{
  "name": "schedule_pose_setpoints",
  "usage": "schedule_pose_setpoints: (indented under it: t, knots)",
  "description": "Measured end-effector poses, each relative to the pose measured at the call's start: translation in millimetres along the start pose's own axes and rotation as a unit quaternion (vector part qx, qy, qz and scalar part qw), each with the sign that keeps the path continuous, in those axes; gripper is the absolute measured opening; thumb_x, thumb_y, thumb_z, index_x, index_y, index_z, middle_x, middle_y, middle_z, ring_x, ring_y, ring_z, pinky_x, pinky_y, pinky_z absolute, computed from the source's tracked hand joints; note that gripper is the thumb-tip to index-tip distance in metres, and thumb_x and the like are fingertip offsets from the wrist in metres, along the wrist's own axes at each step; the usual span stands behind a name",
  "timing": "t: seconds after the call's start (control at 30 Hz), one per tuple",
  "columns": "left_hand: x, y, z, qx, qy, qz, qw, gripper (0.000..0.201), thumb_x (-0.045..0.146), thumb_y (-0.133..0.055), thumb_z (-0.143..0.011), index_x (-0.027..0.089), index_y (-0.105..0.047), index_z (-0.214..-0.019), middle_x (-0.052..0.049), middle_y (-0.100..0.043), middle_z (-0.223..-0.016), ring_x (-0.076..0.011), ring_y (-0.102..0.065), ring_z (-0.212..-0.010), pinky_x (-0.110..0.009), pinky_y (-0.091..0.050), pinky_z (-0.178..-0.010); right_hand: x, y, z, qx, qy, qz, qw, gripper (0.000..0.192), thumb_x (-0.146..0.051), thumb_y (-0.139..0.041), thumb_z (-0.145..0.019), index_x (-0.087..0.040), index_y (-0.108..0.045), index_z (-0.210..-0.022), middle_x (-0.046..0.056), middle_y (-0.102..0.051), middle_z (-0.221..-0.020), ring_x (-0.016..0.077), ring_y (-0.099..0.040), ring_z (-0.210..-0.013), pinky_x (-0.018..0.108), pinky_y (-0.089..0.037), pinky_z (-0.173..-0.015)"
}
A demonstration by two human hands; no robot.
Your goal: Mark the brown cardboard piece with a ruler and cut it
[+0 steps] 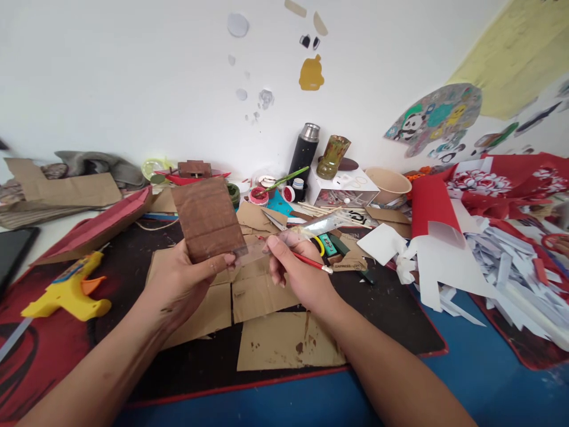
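The dark mat (160, 375) nearest the person held a stained cardboard sheet (288, 344), apparently loose, so a lowered wrist might have pushed it askew. The yellow glue gun (66, 290) lay left of the left forearm (115, 350), its cord (92, 331) close to the arm; a sideways sweep could have snagged it, and a hot nozzle could have burned skin.

The two hands were raised above the cardboard pieces (200, 308), near each other but apart. The left hand (178, 281) was closed on the lower edge of the brown board (207, 216); gripped only there, the board might have pivoted or bent if pressed. The right hand (297, 264) pinched the clear ruler (258, 252) and also had the red pencil (311, 261) in its grasp. That double load seemed the weak point: the pencil could have slipped, or the ruler swung out of line. Farther off, the red paint pot (258, 197) looked open, so a knock could have spilled it.

As for what was hidden, the cord ran out of sight at the forearm, and a black tablet (18, 255) was cut off at the left edge. The left fingers vanished behind the board. Whether the left thumb also pinned the ruler's end could not be told, and the ruler's markings were unreadable.
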State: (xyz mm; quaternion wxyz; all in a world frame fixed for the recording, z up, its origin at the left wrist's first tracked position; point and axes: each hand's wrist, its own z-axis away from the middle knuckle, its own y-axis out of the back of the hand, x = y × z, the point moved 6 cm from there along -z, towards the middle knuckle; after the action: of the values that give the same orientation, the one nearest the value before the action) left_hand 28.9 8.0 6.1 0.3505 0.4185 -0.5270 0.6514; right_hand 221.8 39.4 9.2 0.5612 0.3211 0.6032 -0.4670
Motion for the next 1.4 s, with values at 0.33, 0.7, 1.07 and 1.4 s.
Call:
schedule_pose_setpoints:
  t: [0.33,0.7,1.07,1.4]
  knots:
    - [0.2,-0.2,0.8,0.005,-0.001,-0.001,1.0,0.043,0.027,-0.109,-0.057,0.025,-0.085,-0.092,-0.003,-0.084,-0.091,-0.0192,-0.074,-0.08,-0.03,-0.063,-0.075,1.3,0.1,-0.7,0.0,-0.006,0.01,1.0,0.057,-0.079,-0.08,-0.088,-0.023,-0.068,-0.091,-0.006,-0.061,-0.059,0.0105,-0.053,-0.047,0.024,-0.035,-0.044]
    - [0.6,-3.5,2.4,-0.03,-0.003,-0.002,1.0,0.051,0.027,-0.108,-0.06,0.022,-0.087,-0.107,-0.011,-0.089,-0.109,-0.0288,-0.084,-0.102,-0.039,-0.067,-0.096,-3.9,1.9,1.6,0.011,0.015,0.02,1.0,0.056,-0.077,-0.079,-0.092,-0.022,-0.069,-0.088,-0.005,-0.06,-0.06,0.01,-0.052,-0.047,0.024,-0.037,-0.046]
    - [3.7,-6.4,2.3,-0.034,-0.015,-0.003,0.999,0.049,0.027,-0.108,-0.06,0.021,-0.086,-0.104,-0.012,-0.088,-0.105,-0.0296,-0.084,-0.099,-0.04,-0.068,-0.092,-1.7,4.2,1.1,0.018,0.018,0.029,0.999,0.057,-0.079,-0.078,-0.091,-0.023,-0.069,-0.087,-0.004,-0.061,-0.06,0.0111,-0.052,-0.048,0.024,-0.038,-0.046]
    - [0.6,-4.5,1.2,-0.043,0.001,0.003,0.999,0.05,0.024,-0.108,-0.06,0.023,-0.087,-0.105,-0.01,-0.089,-0.106,-0.0279,-0.084,-0.1,-0.037,-0.067,-0.094,-3.5,2.7,2.1,0.017,0.018,0.026,0.999,0.058,-0.079,-0.079,-0.091,-0.022,-0.068,-0.085,-0.004,-0.061,-0.06,0.0111,-0.053,-0.048,0.024,-0.038,-0.047]
